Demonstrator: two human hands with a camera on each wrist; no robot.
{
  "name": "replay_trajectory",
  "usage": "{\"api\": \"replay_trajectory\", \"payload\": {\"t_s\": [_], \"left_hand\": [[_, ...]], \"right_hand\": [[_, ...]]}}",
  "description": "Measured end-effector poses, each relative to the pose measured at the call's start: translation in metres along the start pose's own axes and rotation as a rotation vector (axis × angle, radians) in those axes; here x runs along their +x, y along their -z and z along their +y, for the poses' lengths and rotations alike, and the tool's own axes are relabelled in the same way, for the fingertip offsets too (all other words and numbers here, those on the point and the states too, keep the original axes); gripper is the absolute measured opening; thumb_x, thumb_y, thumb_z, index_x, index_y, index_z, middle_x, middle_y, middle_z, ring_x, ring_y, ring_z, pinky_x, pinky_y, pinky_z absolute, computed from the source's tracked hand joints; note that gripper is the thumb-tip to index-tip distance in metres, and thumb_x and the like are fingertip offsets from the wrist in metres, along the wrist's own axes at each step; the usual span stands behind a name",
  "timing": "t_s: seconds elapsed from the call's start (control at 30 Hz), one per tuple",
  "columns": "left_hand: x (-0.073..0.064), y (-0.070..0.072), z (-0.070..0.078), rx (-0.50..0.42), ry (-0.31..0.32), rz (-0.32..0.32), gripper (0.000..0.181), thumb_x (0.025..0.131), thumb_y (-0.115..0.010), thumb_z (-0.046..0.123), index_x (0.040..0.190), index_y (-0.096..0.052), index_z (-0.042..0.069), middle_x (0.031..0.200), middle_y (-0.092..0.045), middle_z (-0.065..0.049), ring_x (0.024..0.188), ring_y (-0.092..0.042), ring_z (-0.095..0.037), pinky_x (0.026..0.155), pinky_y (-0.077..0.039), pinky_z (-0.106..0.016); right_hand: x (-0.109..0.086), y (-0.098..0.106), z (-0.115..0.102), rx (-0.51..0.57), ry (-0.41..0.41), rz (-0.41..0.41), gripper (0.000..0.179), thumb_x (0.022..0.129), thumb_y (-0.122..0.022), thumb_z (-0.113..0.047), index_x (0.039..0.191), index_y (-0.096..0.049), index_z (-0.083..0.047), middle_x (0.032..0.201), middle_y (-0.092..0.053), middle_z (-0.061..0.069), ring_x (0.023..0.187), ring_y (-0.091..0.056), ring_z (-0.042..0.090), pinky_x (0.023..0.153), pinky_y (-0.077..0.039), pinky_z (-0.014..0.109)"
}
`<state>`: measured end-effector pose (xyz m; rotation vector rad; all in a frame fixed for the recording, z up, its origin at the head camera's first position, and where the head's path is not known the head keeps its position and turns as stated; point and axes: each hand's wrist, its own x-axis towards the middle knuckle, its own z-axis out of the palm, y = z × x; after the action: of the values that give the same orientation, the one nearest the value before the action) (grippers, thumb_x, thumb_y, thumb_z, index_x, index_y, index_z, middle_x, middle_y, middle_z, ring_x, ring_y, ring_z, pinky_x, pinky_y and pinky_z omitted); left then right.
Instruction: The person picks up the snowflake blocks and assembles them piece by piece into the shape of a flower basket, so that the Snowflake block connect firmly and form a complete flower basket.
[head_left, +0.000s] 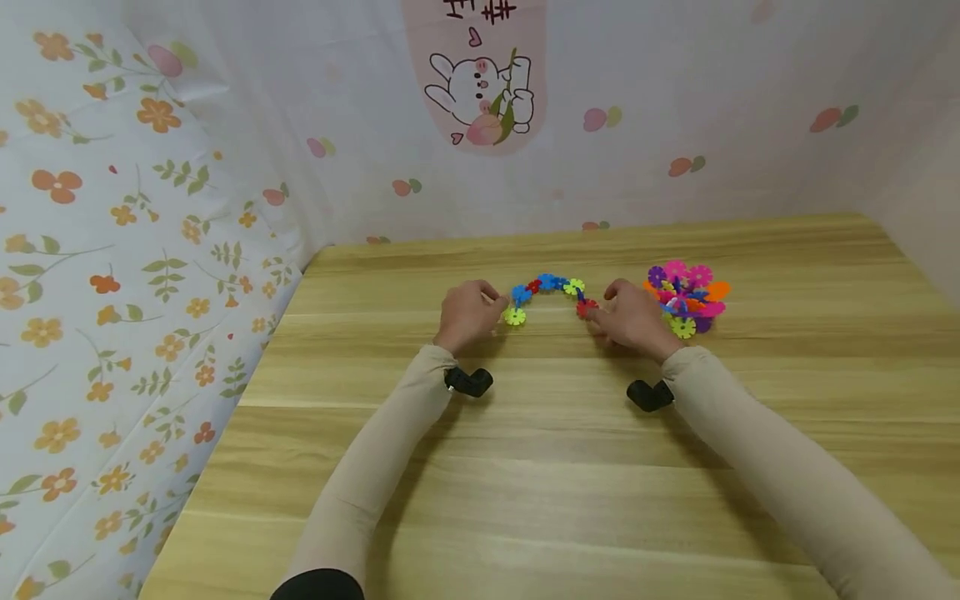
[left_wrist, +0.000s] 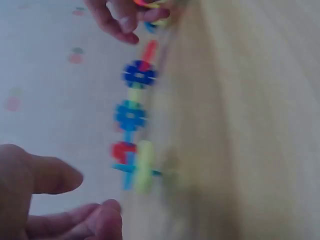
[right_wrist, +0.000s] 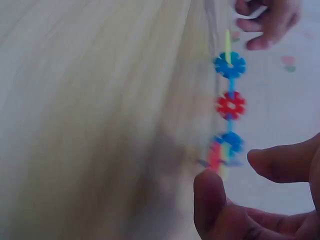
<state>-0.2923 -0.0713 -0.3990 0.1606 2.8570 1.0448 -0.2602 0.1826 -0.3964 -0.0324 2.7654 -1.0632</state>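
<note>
A chain of interlocking flower-shaped plastic discs [head_left: 547, 282] stands on the table in a curve that bows away from me, in blue, red and yellow-green. My left hand [head_left: 470, 315] is just beside its left end, a yellow-green disc [head_left: 515, 317]. In the left wrist view, the thumb and fingers of that hand are apart with a gap between them. At the opposite end my right hand [head_left: 630, 317] has a fingertip right at the red disc [head_left: 586, 309]. Its thumb, seen in the right wrist view, stays away from the chain.
Right of my right hand lies a pile of loose flower discs [head_left: 686, 302] in pink, purple, orange and yellow-green. The wooden table [head_left: 525, 467] ends at a white printed cloth [head_left: 337, 108] behind, and a floral cloth [head_left: 135, 275] hangs along the left.
</note>
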Motion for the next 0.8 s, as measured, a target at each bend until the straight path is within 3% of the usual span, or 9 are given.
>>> {"api": "replay_trajectory", "payload": {"t_s": [0.13,0.23,0.33,0.4,0.47,0.53,0.63,0.73,0.8], "left_hand": [[-0.007,-0.002,0.013,-0.289,-0.135,0.053,0.024,0.101,-0.059,0.021,0.118,-0.069,0.009,0.109,-0.075,-0.012,0.095,-0.072,-0.024,0.079,-0.058,-0.029],[-0.006,-0.017,0.032,-0.589,-0.218,-0.052,0.035,0.100,-0.059,0.010,0.135,-0.060,0.005,0.133,-0.066,-0.017,0.123,-0.065,-0.029,0.098,-0.056,-0.031],[-0.002,-0.042,0.057,-0.773,-0.235,-0.195,0.054,0.096,-0.063,0.003,0.148,-0.047,0.006,0.151,-0.051,-0.016,0.142,-0.049,-0.031,0.110,-0.049,-0.033],[0.001,-0.060,0.074,-0.813,-0.214,-0.273,0.067,0.093,-0.068,0.001,0.153,-0.039,0.010,0.159,-0.042,-0.011,0.148,-0.041,-0.029,0.115,-0.044,-0.034],[0.005,-0.077,0.089,-0.822,-0.199,-0.341,0.079,0.090,-0.072,0.001,0.157,-0.033,0.013,0.164,-0.034,-0.006,0.152,-0.034,-0.027,0.119,-0.039,-0.033],[0.009,-0.093,0.101,-0.809,-0.189,-0.396,0.089,0.087,-0.075,0.001,0.160,-0.026,0.017,0.167,-0.026,-0.002,0.154,-0.028,-0.026,0.122,-0.033,-0.034],[0.016,-0.110,0.115,-0.785,-0.170,-0.447,0.098,0.084,-0.078,0.000,0.161,-0.020,0.018,0.169,-0.020,0.002,0.157,-0.022,-0.022,0.125,-0.027,-0.033],[0.021,-0.120,0.124,-0.723,-0.135,-0.465,0.100,0.081,-0.080,0.000,0.161,-0.022,0.018,0.168,-0.023,0.006,0.156,-0.024,-0.017,0.124,-0.029,-0.030],[0.023,-0.125,0.129,-0.710,-0.117,-0.472,0.097,0.080,-0.080,-0.003,0.159,-0.028,0.017,0.164,-0.033,0.004,0.152,-0.034,-0.016,0.120,-0.036,-0.029]], "right_hand": [[-0.024,0.023,0.003,-0.106,0.214,0.185,0.038,0.097,-0.064,-0.021,0.122,-0.059,0.008,0.088,-0.072,0.021,0.068,-0.065,0.024,0.059,-0.048,0.030],[-0.034,0.042,0.017,-0.087,0.332,0.323,0.034,0.095,-0.067,-0.017,0.123,-0.063,0.003,0.099,-0.073,0.021,0.076,-0.066,0.029,0.063,-0.046,0.025],[-0.037,0.057,0.042,-0.050,0.332,0.385,0.051,0.092,-0.072,-0.017,0.138,-0.056,-0.005,0.127,-0.066,0.022,0.092,-0.065,0.038,0.073,-0.050,0.033],[-0.037,0.066,0.060,-0.002,0.264,0.358,0.071,0.089,-0.076,-0.022,0.152,-0.043,-0.012,0.149,-0.051,0.022,0.109,-0.060,0.047,0.087,-0.053,0.047],[-0.036,0.072,0.078,0.054,0.199,0.293,0.088,0.088,-0.078,-0.026,0.160,-0.027,-0.016,0.163,-0.030,0.020,0.130,-0.047,0.054,0.101,-0.043,0.065],[-0.034,0.076,0.096,0.141,0.140,0.214,0.101,0.087,-0.079,-0.026,0.163,-0.013,-0.016,0.169,-0.013,0.017,0.146,-0.028,0.053,0.112,-0.031,0.069],[-0.030,0.077,0.114,0.304,0.078,0.079,0.107,0.089,-0.077,-0.020,0.163,0.001,-0.017,0.171,-0.001,0.014,0.156,-0.009,0.043,0.123,-0.019,0.059],[-0.027,0.076,0.123,0.401,0.031,-0.020,0.110,0.091,-0.074,-0.014,0.162,0.009,-0.017,0.170,-0.003,0.018,0.156,-0.016,0.038,0.125,-0.026,0.034],[-0.026,0.074,0.125,0.391,0.021,-0.031,0.108,0.091,-0.074,-0.013,0.162,0.007,-0.016,0.167,-0.015,0.023,0.148,-0.036,0.027,0.113,-0.038,0.016]]}}
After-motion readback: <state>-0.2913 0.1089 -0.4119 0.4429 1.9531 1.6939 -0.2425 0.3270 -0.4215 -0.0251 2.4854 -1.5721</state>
